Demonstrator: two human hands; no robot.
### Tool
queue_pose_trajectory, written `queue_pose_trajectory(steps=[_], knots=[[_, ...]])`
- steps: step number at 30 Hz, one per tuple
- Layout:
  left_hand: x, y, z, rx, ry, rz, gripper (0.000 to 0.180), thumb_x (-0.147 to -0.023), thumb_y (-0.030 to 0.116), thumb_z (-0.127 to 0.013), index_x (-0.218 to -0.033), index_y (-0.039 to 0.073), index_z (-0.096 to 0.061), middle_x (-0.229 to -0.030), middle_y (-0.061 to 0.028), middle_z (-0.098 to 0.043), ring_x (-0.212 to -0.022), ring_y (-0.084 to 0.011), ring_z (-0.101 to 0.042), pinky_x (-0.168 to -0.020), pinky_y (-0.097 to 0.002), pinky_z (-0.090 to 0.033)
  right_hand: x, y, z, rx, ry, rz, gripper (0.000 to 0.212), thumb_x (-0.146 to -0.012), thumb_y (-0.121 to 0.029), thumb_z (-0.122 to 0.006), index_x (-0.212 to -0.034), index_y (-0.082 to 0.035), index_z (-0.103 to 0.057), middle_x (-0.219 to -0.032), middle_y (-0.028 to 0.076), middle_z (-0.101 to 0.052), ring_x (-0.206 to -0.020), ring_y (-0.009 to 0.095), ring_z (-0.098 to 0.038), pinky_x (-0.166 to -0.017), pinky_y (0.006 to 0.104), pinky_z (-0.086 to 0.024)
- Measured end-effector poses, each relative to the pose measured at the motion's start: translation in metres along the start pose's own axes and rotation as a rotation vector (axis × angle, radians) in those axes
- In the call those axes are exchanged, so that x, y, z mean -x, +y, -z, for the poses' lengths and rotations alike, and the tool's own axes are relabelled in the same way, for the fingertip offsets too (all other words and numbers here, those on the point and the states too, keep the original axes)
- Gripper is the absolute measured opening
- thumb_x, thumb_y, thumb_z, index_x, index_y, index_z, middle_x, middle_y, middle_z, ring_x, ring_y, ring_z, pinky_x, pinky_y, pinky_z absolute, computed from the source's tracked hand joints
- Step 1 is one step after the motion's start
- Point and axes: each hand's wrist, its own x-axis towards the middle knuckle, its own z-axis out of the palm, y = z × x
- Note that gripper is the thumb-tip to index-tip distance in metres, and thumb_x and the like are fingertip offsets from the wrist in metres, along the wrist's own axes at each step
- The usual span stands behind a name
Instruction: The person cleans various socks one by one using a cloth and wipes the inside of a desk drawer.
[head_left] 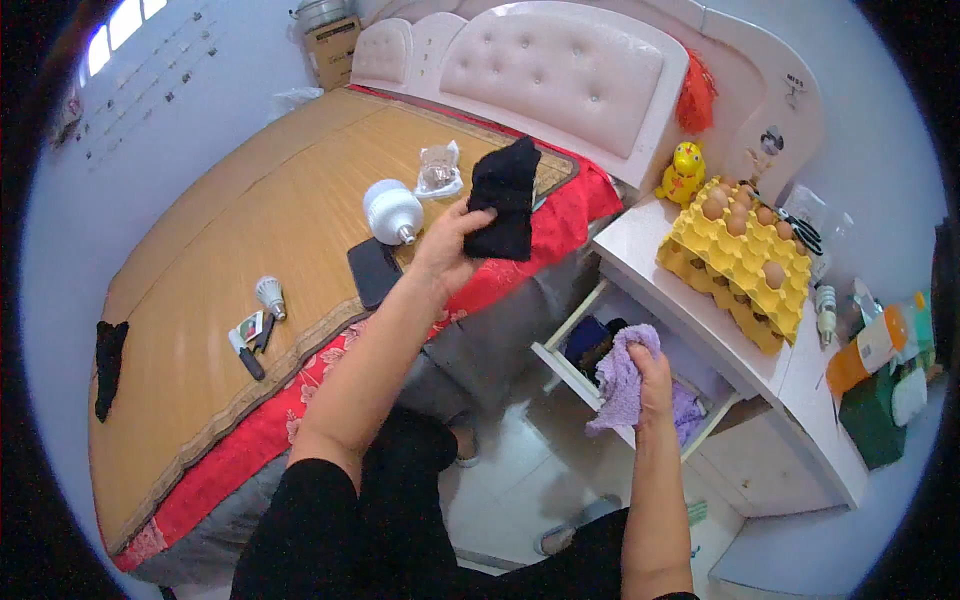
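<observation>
Stretching across the left of the view, the bed (230,215) carries a smooth tan mat with a braided border, over red floral fabric. Its pale headboard (560,75) is padded and button-tufted, with small dark lettering on the curved right end. Beside it stands a glossy white worktop (625,238), its drawer (567,376) pulled out below. A ridged yellow egg tray (690,268), stacked and holding brown eggs, sits on the worktop; near it is an orange bottle (868,348) with a pale label too small to read. Black cloth (508,185), soft and folded into an oblong, is raised above the bed's edge, pinched in the left hand (452,240), thumb on its near face, forearm reaching forward. The right hand (654,378) grips a crumpled, nubbly lilac cloth (620,378) over the open drawer, thumb upward, forearm rising from below. Smaller still, a round white bulb (392,208) with a metal screw base lies on the mat.
</observation>
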Motion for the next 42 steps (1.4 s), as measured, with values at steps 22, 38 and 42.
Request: queue_pose_trajectory(steps=[22, 38, 42], knots=[[0.082, -0.129, -0.031, 0.762, -0.504, 0.738, 0.038, -0.091, 0.036, -0.035, -0.101, 0.001, -0.046, -0.053, -0.0054, -0.044, -0.033, -0.0117, -0.037, -0.033, -0.0219, -0.029, -0.006, -0.002, -0.018, -0.158, -0.228, 0.023, 0.067, -0.078, -0.021, -0.068, -0.132, 0.0, -0.036, -0.105, 0.005, -0.058, -0.088, 0.013, -0.057, -0.078, 0.0271, -0.047], [0.087, -0.139, -0.032, 0.605, -0.269, 0.801, 0.047, -0.09, 0.036, -0.041, -0.118, -0.002, -0.046, -0.085, -0.0171, -0.06, -0.056, -0.0187, -0.057, -0.052, -0.0261, -0.049, -0.006, 0.008, 0.0, -0.01, -0.088, 0.061, 0.021, -0.081, -0.013, -0.057, -0.099, -0.002, -0.057, -0.086, 0.004, -0.06, -0.074, 0.013, -0.057, -0.069, 0.0265, -0.047], [0.076, -0.128, -0.023, 0.325, -0.142, 0.461, 0.04, -0.085, 0.024, -0.056, -0.116, 0.001, -0.047, -0.098, -0.0121, -0.06, -0.085, -0.0189, -0.061, -0.078, -0.0316, -0.05, -0.01, -0.006, -0.001, 0.046, -0.076, -0.008, 0.042, -0.082, -0.014, -0.058, -0.12, 0.0, -0.049, -0.105, 0.011, -0.06, -0.077, 0.013, -0.057, -0.07, 0.0267, -0.048]])
